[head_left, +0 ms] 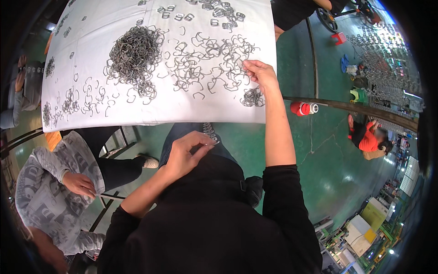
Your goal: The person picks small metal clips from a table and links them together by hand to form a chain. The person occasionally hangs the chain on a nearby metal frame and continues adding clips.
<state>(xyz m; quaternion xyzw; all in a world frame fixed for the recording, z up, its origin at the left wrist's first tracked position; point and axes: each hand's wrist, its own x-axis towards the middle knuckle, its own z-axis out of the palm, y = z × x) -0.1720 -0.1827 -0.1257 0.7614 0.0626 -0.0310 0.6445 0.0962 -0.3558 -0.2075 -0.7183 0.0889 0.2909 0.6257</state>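
Observation:
My left hand (185, 154) is in front of my waist, thumb and fingers pinched on the end of a chain of small metal links (208, 129). The chain runs from the hand up toward the table's front edge. Over the right side of the white-covered table, my right hand (261, 74) has its thumb and fingertips pressed together. Whatever lies between them is too small to make out. Beside those fingertips are loose bent wire hooks (230, 68). A small dark clump of hooks (252, 97) sits just below the right hand, near the table's corner.
A dense heap of wire hooks (137, 55) stands mid-table on the white cloth (182, 107). Flat metal buckles (214, 22) lie farther back. A co-worker's hand (78, 183) is at left. A red-and-white container (303, 108) stands beyond the table's right edge.

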